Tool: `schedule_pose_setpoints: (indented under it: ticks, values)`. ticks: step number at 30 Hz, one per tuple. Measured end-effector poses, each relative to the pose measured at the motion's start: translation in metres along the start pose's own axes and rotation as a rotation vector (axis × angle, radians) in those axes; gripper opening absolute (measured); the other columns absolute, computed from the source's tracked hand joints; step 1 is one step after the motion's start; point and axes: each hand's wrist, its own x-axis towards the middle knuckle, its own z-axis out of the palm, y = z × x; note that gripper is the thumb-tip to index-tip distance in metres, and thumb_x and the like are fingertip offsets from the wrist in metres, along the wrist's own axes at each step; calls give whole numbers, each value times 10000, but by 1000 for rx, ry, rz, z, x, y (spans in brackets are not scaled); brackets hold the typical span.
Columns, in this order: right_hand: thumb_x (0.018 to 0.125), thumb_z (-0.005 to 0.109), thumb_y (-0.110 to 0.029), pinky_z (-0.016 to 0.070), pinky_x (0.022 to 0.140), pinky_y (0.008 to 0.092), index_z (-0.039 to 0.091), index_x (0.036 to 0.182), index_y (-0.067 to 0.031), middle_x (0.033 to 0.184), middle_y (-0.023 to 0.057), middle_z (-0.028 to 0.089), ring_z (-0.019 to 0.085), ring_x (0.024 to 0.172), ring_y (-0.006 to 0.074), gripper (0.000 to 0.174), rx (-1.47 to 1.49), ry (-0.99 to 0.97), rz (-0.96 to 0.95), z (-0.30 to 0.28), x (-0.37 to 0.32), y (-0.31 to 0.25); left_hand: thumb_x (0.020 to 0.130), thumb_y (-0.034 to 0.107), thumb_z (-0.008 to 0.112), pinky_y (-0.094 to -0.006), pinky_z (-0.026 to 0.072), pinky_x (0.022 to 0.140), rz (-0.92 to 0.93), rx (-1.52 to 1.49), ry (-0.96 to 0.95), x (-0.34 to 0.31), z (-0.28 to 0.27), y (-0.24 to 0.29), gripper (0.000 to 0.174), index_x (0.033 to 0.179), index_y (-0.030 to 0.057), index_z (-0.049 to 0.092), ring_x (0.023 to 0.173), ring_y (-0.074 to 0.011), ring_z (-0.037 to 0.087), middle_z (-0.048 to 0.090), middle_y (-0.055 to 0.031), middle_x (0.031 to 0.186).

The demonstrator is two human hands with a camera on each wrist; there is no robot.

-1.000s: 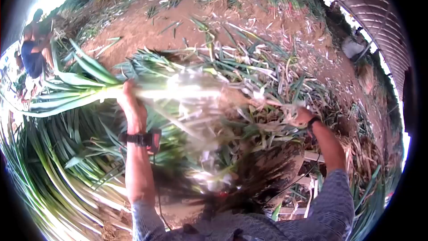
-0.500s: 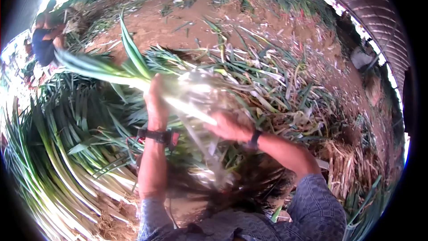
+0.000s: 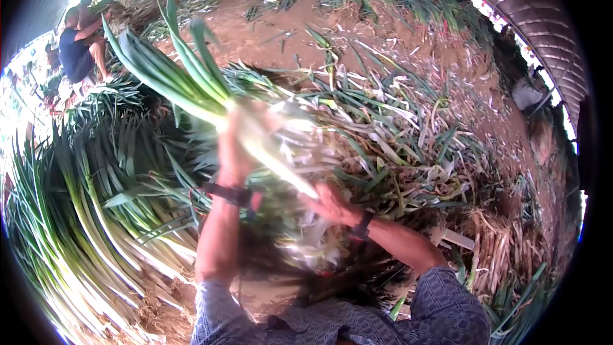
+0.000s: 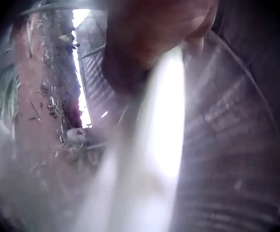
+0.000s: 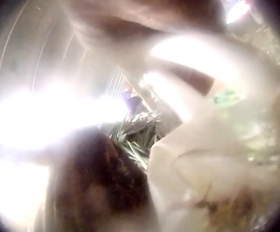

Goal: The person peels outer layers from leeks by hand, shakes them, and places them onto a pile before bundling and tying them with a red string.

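Observation:
My left hand (image 3: 236, 150) grips a large green onion (image 3: 278, 158) where its long leaves fan out up and to the left. Its white stalk slants down to the right, blurred in the left wrist view. At the stalk's lower end my right hand (image 3: 333, 204) has its fingers curled on the white part. In the right wrist view, white stalk (image 5: 188, 50) passes under the right fingers, and a pale loose sheath (image 5: 166, 174) hangs below. Both wrists wear dark straps.
A thick row of green onions (image 3: 83, 191) lies to the left, roots towards me. Peeled leaves and skins (image 3: 396, 134) are heaped ahead and to the right. Dry stalks (image 3: 498, 249) stand at the right. A person (image 3: 76, 48) sits far left on the brown ground.
My right hand has come in from far right to the stalk's lower end. My left hand has shifted right, tilting the green onion from level to slanting, leaves upward.

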Motion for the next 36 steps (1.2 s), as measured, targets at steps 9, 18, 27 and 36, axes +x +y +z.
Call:
schedule_pose_setpoints:
  ticks: [9,18,27,36]
  values:
    - [881,695,-176,546,562,291,577,1158,42,783,47,627,595,617,133,371,248,-91,296,5,-13,-54,967,194,596,-287,397,458,-47,186,488,11,-28,-36,153,868,108,517,522,-117,455,489,28,685]
    - [963,618,-233,525,786,396,616,1104,-72,905,104,617,611,821,229,214,-315,-743,-108,-40,-151,-65,819,299,746,-338,430,441,58,697,571,8,-190,-66,326,812,36,554,503,-163,501,530,-38,646]
    - [958,648,-355,571,827,349,608,1174,-60,1039,76,692,682,915,201,368,-81,39,366,-109,-54,-49,899,323,625,-276,392,420,-200,697,421,-99,-92,-139,277,839,57,575,461,-119,469,505,-15,600]
    - [951,651,-404,537,865,370,561,1297,-44,981,85,678,652,925,201,508,-53,254,194,-29,38,-27,958,446,491,-269,374,471,-227,833,209,-122,-32,-152,431,907,38,618,525,-119,477,519,-18,643]
